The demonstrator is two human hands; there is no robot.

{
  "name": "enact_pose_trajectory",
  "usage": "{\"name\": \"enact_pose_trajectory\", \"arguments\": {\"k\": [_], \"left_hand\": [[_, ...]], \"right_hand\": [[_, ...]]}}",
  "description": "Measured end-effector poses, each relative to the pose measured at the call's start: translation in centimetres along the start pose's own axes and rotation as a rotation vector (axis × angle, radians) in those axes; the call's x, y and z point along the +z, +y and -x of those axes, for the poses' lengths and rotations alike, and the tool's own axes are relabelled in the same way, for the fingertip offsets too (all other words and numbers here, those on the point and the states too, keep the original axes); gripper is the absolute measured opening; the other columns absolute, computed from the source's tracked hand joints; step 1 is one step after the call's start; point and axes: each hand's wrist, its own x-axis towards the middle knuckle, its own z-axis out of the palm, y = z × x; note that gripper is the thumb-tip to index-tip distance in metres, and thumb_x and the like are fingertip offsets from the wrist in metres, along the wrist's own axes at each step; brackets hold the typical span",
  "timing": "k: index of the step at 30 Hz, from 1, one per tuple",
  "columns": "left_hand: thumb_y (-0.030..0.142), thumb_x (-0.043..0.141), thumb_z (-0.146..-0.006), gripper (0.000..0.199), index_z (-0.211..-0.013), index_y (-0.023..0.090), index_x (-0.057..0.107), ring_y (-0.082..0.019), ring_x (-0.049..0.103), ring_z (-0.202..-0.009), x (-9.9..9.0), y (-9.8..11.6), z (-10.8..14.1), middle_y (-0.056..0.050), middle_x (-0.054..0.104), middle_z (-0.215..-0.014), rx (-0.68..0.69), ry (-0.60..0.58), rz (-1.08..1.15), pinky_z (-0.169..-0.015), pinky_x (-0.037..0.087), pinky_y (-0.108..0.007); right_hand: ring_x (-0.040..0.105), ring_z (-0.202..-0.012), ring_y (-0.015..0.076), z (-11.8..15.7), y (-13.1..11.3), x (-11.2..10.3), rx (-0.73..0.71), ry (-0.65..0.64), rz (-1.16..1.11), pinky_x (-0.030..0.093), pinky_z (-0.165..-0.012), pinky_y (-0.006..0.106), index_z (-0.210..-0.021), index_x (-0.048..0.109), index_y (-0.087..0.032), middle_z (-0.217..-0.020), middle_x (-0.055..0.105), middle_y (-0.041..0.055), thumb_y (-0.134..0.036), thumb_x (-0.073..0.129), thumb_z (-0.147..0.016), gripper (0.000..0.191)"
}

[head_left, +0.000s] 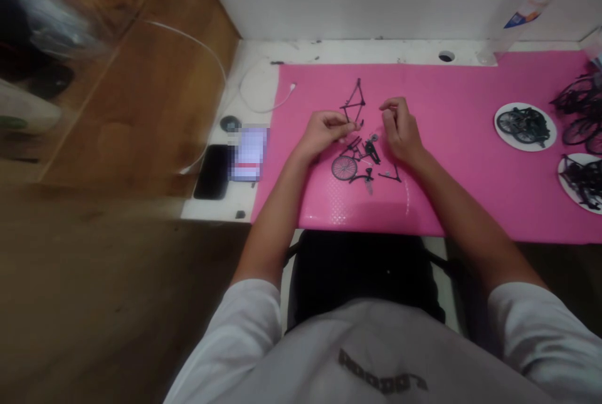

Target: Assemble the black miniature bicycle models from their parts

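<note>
Our left hand [324, 131] pinches the thin black miniature bicycle frame [364, 103], beyond the black spoked wheel [344, 168] on the pink worktop [461, 191]; light pressure should spare its bars. Right hand [402, 131]: fingers curled, contents unclear.

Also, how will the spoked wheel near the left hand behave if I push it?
The wheel lies flat on the pink mat, so it would probably slide rather than roll. Its thin spokes look fragile and might bend under hard pressure. With mostly open space inside its rim, it is likely light.
</note>
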Motion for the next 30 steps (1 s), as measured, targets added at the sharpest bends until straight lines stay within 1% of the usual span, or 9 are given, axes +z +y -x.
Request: {"name": "enact_pose_trajectory", "arguments": {"k": [2, 4, 7, 12, 15, 18, 22, 27, 30], "left_hand": [[0.054, 0.107, -0.077, 0.044, -0.087, 0.016, 0.086, -0.009, 0.066, -0.064, -0.2, 0.0, -0.1, -0.012, 0.089, -0.096, 0.019, 0.072, 0.027, -0.06, 0.05, -0.022], [0.053, 0.108, -0.076, 0.044, -0.087, 0.017, 0.086, -0.01, 0.069, -0.068, -0.3, -0.3, -0.2, -0.009, 0.087, -0.092, 0.016, 0.144, 0.042, -0.062, 0.053, -0.022], [0.05, 0.11, -0.072, 0.044, -0.087, 0.018, 0.086, -0.011, 0.07, -0.069, -0.4, -0.9, -0.4, -0.005, 0.084, -0.084, 0.006, 0.199, 0.061, -0.065, 0.056, -0.022], [0.046, 0.109, -0.075, 0.039, -0.089, 0.017, 0.087, -0.008, 0.061, -0.061, -0.3, -1.1, -0.5, -0.002, 0.078, -0.076, -0.001, 0.121, 0.075, -0.06, 0.051, -0.021], [0.038, 0.105, -0.084, 0.028, -0.088, 0.016, 0.087, -0.007, 0.06, -0.06, 0.2, -0.7, -0.5, -0.002, 0.075, -0.073, -0.015, 0.1, 0.066, -0.06, 0.05, -0.021], [0.025, 0.098, -0.091, 0.017, -0.089, 0.014, 0.084, -0.007, 0.064, -0.062, 0.6, -0.2, -0.5, -0.002, 0.076, -0.074, -0.065, 0.108, 0.077, -0.064, 0.054, -0.02], [0.01, 0.087, -0.099, 0.008, -0.097, 0.013, 0.079, -0.008, 0.075, -0.069, 0.9, 0.5, -0.6, -0.005, 0.084, -0.089, -0.158, 0.143, 0.128, -0.074, 0.06, -0.022], [0.012, 0.081, -0.105, 0.007, -0.112, 0.011, 0.078, -0.013, 0.083, -0.083, 0.6, 0.2, -0.9, -0.011, 0.087, -0.105, -0.203, 0.113, 0.186, -0.087, 0.065, -0.028], [0.014, 0.085, -0.103, 0.012, -0.113, 0.011, 0.078, -0.015, 0.084, -0.086, 0.4, -0.4, -1.4, -0.013, 0.087, -0.109, -0.194, 0.105, 0.214, -0.091, 0.066, -0.033]], "right_hand": [[0.07, -0.097, 0.0296, -0.5, 1.0, -0.2, -0.006, -0.051, 0.104, 0.056, -0.094, 0.047, -0.119, 0.071, -0.026, -0.105, 0.075, 0.0113, -0.076, 0.024, -0.12, 0.069], [0.07, -0.106, 0.0339, -0.9, 2.0, -0.4, -0.009, -0.115, 0.231, 0.056, -0.098, 0.051, -0.108, 0.073, -0.025, -0.113, 0.078, 0.0161, -0.07, 0.033, -0.119, 0.062], [0.067, -0.115, 0.0387, -1.3, 3.1, -0.4, 0.005, -0.188, 0.352, 0.057, -0.096, 0.054, -0.106, 0.077, -0.022, -0.116, 0.078, 0.0196, -0.064, 0.045, -0.117, 0.054], [0.066, -0.119, 0.0409, -1.3, 3.2, -0.3, 0.038, -0.28, 0.36, 0.058, -0.094, 0.056, -0.101, 0.082, -0.023, -0.116, 0.078, 0.0194, -0.059, 0.057, -0.112, 0.045], [0.066, -0.121, 0.0411, -1.2, 2.8, -0.4, 0.041, -0.277, 0.361, 0.057, -0.099, 0.058, -0.107, 0.082, -0.022, -0.118, 0.079, 0.0195, -0.052, 0.062, -0.11, 0.036], [0.066, -0.123, 0.041, -1.1, 2.2, -0.4, 0.027, -0.254, 0.371, 0.056, -0.105, 0.06, -0.112, 0.082, -0.022, -0.119, 0.079, 0.0191, -0.045, 0.061, -0.11, 0.031], [0.067, -0.12, 0.041, -1.1, 1.2, -0.5, -0.02, -0.271, 0.361, 0.056, -0.107, 0.061, -0.108, 0.084, -0.024, -0.111, 0.079, 0.018, -0.052, 0.064, -0.108, 0.035], [0.073, -0.107, 0.0391, -1.2, 0.6, -0.4, -0.048, -0.332, 0.352, 0.058, -0.102, 0.061, -0.101, 0.086, -0.026, -0.102, 0.081, 0.0179, -0.067, 0.058, -0.11, 0.05], [0.074, -0.097, 0.0383, -1.2, 0.7, -0.1, -0.065, -0.277, 0.339, 0.06, -0.092, 0.064, -0.099, 0.085, -0.028, -0.095, 0.08, 0.0157, -0.083, 0.052, -0.11, 0.064]]}}
